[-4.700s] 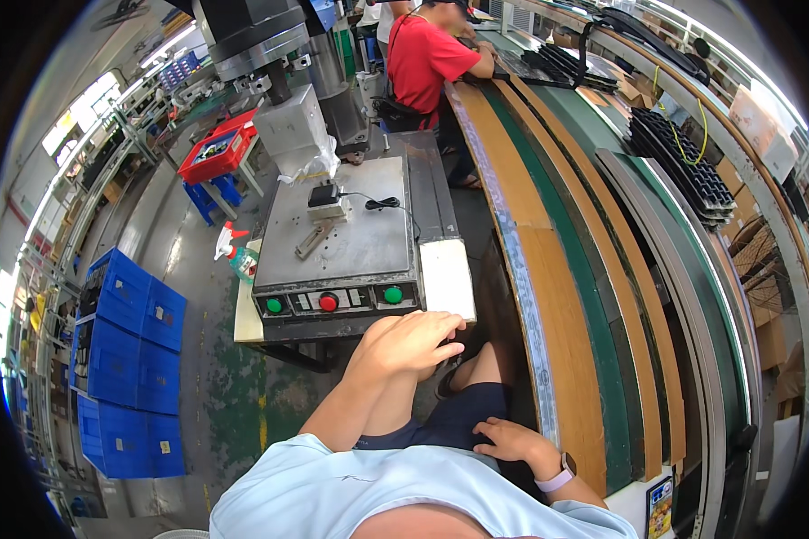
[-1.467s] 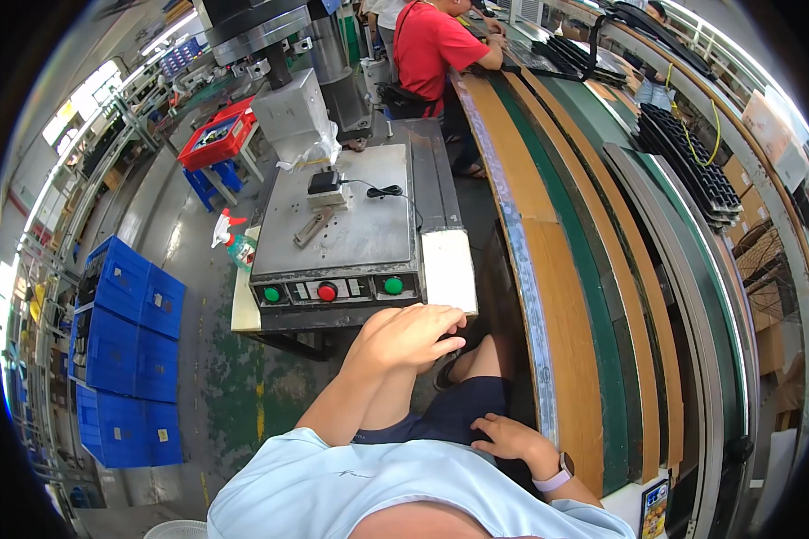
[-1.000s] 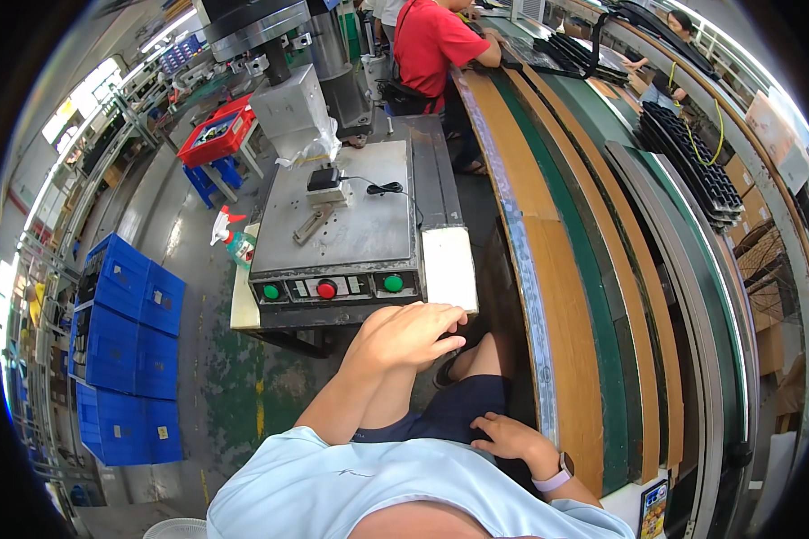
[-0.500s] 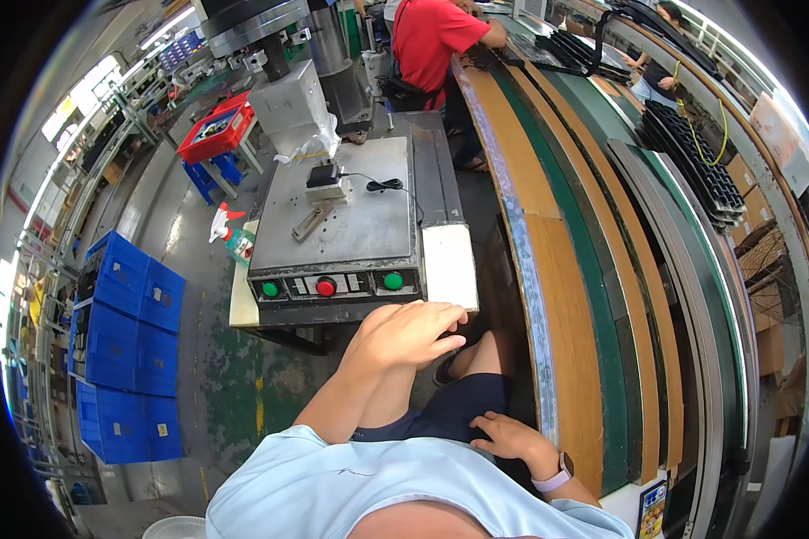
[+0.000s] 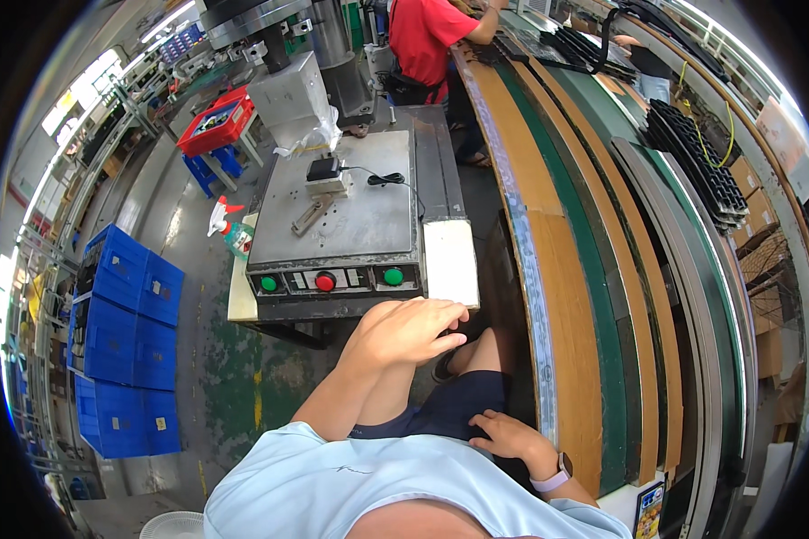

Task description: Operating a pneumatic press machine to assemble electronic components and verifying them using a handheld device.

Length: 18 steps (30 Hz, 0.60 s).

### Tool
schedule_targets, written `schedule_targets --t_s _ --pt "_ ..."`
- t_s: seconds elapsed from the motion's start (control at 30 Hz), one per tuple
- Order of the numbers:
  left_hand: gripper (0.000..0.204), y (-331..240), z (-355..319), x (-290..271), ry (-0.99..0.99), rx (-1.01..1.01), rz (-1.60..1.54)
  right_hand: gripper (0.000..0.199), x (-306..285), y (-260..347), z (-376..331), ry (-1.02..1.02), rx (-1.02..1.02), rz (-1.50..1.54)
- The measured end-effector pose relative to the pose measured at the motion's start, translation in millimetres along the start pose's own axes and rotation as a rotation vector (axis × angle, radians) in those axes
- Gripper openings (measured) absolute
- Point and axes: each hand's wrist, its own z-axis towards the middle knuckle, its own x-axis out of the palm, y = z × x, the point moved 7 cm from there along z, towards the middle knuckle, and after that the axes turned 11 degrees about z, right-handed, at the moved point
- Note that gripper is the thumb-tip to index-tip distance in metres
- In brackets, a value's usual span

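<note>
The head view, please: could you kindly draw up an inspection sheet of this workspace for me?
Surface: grey metal plate with scuffs and dark specks.
Things at hand: white board just ahead of the left hand; contact cannot be judged. Black adapter on a metal block, farther off.
Clutter: slotted bar lying on the plate; spray bottle upright beside it.
Hands: left rests on a bent leg, right hand on the dark shorts; both hold nothing.
Cables: black cable bundled on the plate.
Surroundings: blue bins at left, long bench at right, co-worker in red beyond.
</note>
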Motion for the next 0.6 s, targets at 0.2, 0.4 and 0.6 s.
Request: schedule_targets --t_s 0.2,0.4,0.6 --pt "0.028 0.6 0.7 1.0 -0.005 0.020 0.002 0.042 -1.3 1.3 -1.0 0.033 0.019 -0.029" --pt "0.028 1.7 0.9 2.7 -0.012 0.021 -0.014 0.042 -1.4 0.3 -0.9 0.021 0.033 -0.026" --pt "0.028 1.5 1.3 2.3 -0.002 0.019 -0.015 0.040 -1.7 1.2 -0.7 -0.020 -0.011 0.014"
